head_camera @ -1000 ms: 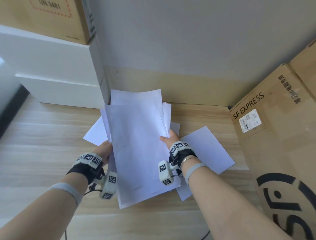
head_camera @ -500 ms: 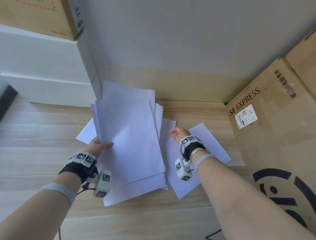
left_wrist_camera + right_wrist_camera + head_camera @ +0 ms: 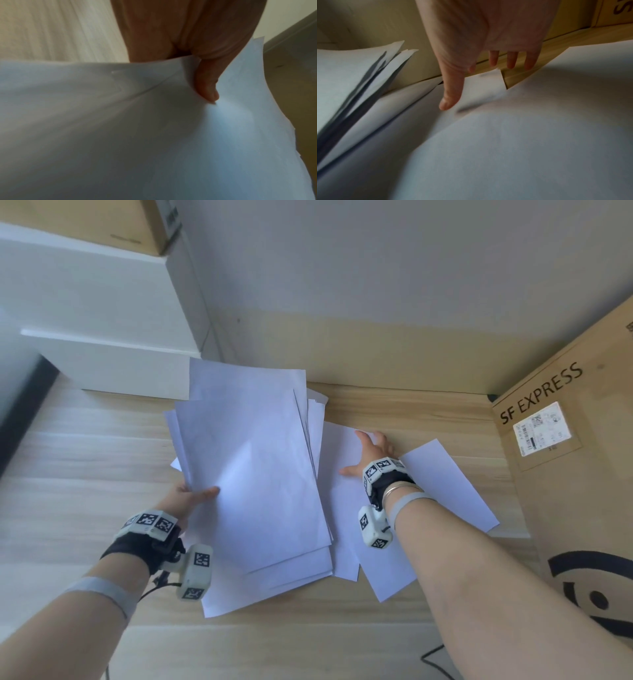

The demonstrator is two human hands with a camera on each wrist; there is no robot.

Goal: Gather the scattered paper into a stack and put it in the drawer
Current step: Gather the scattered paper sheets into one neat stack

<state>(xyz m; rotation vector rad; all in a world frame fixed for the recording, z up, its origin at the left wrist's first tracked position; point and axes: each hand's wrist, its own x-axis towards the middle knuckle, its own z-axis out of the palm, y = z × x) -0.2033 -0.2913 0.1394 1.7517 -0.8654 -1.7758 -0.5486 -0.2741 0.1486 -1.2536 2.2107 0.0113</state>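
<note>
A loose stack of white paper [image 3: 253, 474] is held tilted above the wooden floor by my left hand [image 3: 191, 498], thumb on top at its left edge; the left wrist view shows the thumb [image 3: 207, 86] pressing on the stack of white paper [image 3: 154, 135]. My right hand [image 3: 371, 453] is open, fingers spread, over a loose sheet [image 3: 339, 508] lying on the floor right of the stack. In the right wrist view the straight fingers [image 3: 511, 59] reach past that loose sheet's [image 3: 484, 86] far corner. Another sheet [image 3: 442, 484] lies under my right forearm. A white drawer unit [image 3: 102, 350] stands at the back left.
A large SF EXPRESS cardboard box [image 3: 575, 474] stands close on the right. A brown box [image 3: 102, 220] sits on top of the white unit. The wall and skirting [image 3: 376, 354] run just behind the papers. A black cable [image 3: 435, 659] lies at the bottom right.
My right hand let go of the stack's right edge and moved right and forward onto the loose sheet. The left hand keeps holding the stack, which shifted slightly left.
</note>
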